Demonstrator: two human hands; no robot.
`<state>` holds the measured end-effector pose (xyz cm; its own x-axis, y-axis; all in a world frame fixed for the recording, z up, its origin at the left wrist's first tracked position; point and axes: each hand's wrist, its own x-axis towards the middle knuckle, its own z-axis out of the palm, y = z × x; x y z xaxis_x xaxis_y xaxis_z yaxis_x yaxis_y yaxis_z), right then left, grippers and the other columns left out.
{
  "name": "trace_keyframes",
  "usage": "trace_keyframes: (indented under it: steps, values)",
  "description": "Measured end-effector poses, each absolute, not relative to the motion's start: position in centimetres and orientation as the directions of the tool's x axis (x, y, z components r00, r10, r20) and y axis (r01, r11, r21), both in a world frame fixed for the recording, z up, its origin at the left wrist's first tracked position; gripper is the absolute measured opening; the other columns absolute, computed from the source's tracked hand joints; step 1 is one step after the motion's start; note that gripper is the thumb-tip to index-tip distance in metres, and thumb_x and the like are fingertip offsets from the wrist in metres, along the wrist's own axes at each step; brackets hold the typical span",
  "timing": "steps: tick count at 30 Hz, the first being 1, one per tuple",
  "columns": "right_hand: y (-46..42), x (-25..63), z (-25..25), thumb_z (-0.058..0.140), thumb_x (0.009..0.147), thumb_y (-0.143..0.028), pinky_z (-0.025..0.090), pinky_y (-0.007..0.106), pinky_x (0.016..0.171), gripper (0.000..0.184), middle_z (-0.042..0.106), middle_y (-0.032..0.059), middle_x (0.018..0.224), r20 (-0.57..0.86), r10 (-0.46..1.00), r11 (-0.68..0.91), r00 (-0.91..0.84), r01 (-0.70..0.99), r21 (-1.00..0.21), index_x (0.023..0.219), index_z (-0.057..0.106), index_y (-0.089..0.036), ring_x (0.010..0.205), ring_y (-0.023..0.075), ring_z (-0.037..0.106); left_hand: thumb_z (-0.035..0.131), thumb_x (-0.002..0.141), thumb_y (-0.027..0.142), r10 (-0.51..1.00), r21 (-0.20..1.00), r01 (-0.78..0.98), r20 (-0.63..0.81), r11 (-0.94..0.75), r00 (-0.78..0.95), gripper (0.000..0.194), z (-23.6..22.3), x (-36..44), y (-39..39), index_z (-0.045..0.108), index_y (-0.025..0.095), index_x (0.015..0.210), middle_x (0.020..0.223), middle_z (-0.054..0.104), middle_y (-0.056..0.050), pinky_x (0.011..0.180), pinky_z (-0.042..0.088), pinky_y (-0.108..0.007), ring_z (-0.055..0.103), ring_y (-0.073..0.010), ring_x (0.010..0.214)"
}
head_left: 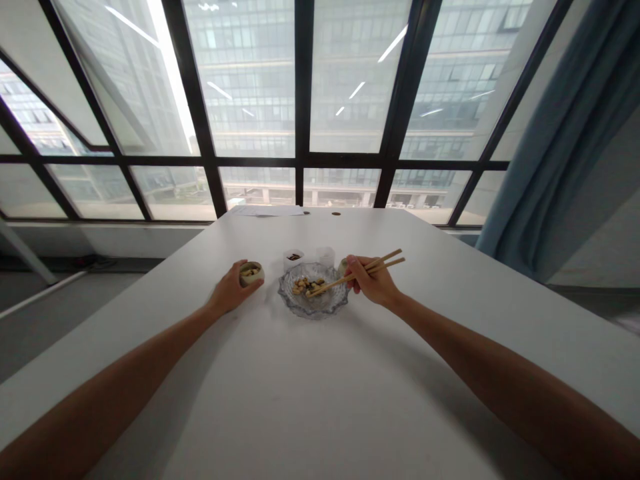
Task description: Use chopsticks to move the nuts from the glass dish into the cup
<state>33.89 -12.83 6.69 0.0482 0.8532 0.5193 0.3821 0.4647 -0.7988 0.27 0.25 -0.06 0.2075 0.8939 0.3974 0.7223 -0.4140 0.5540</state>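
Note:
My left hand is wrapped round a small round cup that has pale pieces, perhaps nuts, inside. Chopsticks are gripped in my right hand, their tips down among the nuts or seeds in a scalloped clear glass bowl. Whether the tips pinch a piece is too small to tell. Partly hidden behind my right fingers is a second small round cup.
Just behind the bowl stand a small clear cup of dark pieces and another clear cup. White paper and a dark round spot are at the far end of the white table. A blue curtain hangs right of the windows.

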Motion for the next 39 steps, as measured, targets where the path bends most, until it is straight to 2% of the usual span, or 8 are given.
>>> trace_keyframes:
  steps: [3, 6, 11, 14, 17, 22, 34, 39]
  values:
    - [-13.3, 33.9, 6.0, 0.046, 0.090, -0.078, 0.040, 0.023, 0.037, 0.065, 0.061, 0.0016, 0.050, 0.549, 0.834, 0.508, -0.062, 0.474, -0.719, 0.062, 0.060, -0.021, 0.038, 0.0123, 0.053, 0.065, 0.078, 0.061, 0.895, 0.553, 0.725, 0.398, -0.411, 0.204, 0.076, 0.1, 0.3, 0.2, 0.045, 0.021, 0.139, 0.130, 0.066, -0.014, 0.103, 0.051, -0.043, 0.067, -0.0307, 0.117]
    - [-13.2, 34.0, 5.1, 0.045, 0.095, -0.072, 0.045, 0.025, 0.042, 0.061, 0.064, 0.0029, 0.055, 0.573, 0.817, 0.514, -0.071, 0.541, -0.666, 0.062, 0.058, -0.023, 0.045, 0.0144, 0.059, 0.066, 0.078, 0.060, 0.896, 0.557, 0.723, 0.394, -0.409, 0.203, 0.075, 0.1, 0.2, 0.1, 0.046, 0.021, 0.140, 0.130, 0.066, -0.013, 0.103, 0.052, -0.042, 0.067, -0.0301, 0.118]
    - [-12.6, 34.5, 3.3, 0.047, 0.096, -0.070, 0.050, 0.029, 0.048, 0.055, 0.067, 0.0041, 0.061, 0.629, 0.774, 0.515, 0.068, 0.510, -0.689, 0.070, 0.062, -0.024, 0.050, 0.0174, 0.062, 0.066, 0.079, 0.061, 0.897, 0.556, 0.724, 0.393, -0.408, 0.203, 0.077, 0.0, 0.2, 0.1, 0.045, 0.021, 0.140, 0.129, 0.067, -0.013, 0.104, 0.052, -0.043, 0.067, -0.0303, 0.118]
    - [-12.4, 34.8, 2.6, 0.048, 0.095, -0.070, 0.048, 0.028, 0.046, 0.054, 0.067, 0.0035, 0.062, 0.635, 0.752, 0.516, 0.180, 0.438, -0.736, 0.075, 0.064, -0.023, 0.049, 0.0168, 0.060, 0.066, 0.079, 0.061, 0.897, 0.558, 0.723, 0.393, -0.408, 0.203, 0.076, 0.0, 0.2, 0.1, 0.045, 0.021, 0.141, 0.130, 0.066, -0.013, 0.104, 0.051, -0.044, 0.067, -0.0305, 0.118]
    - [-12.4, 35.0, 2.4, 0.047, 0.096, -0.069, 0.044, 0.027, 0.042, 0.055, 0.064, 0.0018, 0.057, 0.640, 0.741, 0.523, 0.205, 0.421, -0.741, 0.074, 0.064, -0.022, 0.044, 0.0146, 0.054, 0.067, 0.078, 0.061, 0.894, 0.559, 0.721, 0.401, -0.411, 0.199, 0.076, 0.0, 0.3, 0.0, 0.046, 0.022, 0.140, 0.129, 0.067, -0.012, 0.103, 0.052, -0.043, 0.067, -0.0299, 0.116]
    - [-12.7, 35.1, 2.7, 0.046, 0.098, -0.068, 0.040, 0.026, 0.040, 0.057, 0.063, 0.0026, 0.056, 0.628, 0.774, 0.513, 0.085, 0.497, -0.700, 0.070, 0.064, -0.022, 0.043, 0.0139, 0.051, 0.066, 0.078, 0.063, 0.893, 0.555, 0.720, 0.398, -0.416, 0.210, 0.078, 0.0, 0.2, 0.0, 0.045, 0.022, 0.140, 0.130, 0.066, -0.012, 0.103, 0.052, -0.042, 0.067, -0.0302, 0.117]
    - [-13.6, 35.0, 4.7, 0.044, 0.103, -0.055, 0.040, 0.029, 0.051, 0.054, 0.056, 0.0007, 0.052, 0.667, 0.701, 0.639, -0.252, 0.636, -0.432, 0.061, 0.056, -0.023, 0.049, 0.0140, 0.052, 0.066, 0.077, 0.062, 0.889, 0.563, 0.710, 0.409, -0.423, 0.205, 0.078, 0.1, 0.4, -0.1, 0.047, 0.020, 0.139, 0.127, 0.067, -0.013, 0.101, 0.052, -0.043, 0.067, -0.0312, 0.115]
    - [-13.7, 35.0, 4.7, 0.041, 0.104, -0.055, 0.041, 0.029, 0.051, 0.055, 0.057, 0.0015, 0.052, 0.669, 0.696, 0.646, -0.261, 0.635, -0.424, 0.062, 0.056, -0.023, 0.048, 0.0139, 0.053, 0.066, 0.077, 0.063, 0.890, 0.561, 0.713, 0.408, -0.419, 0.202, 0.079, 0.0, 0.4, 0.0, 0.046, 0.021, 0.140, 0.129, 0.067, -0.013, 0.102, 0.051, -0.043, 0.067, -0.0309, 0.116]
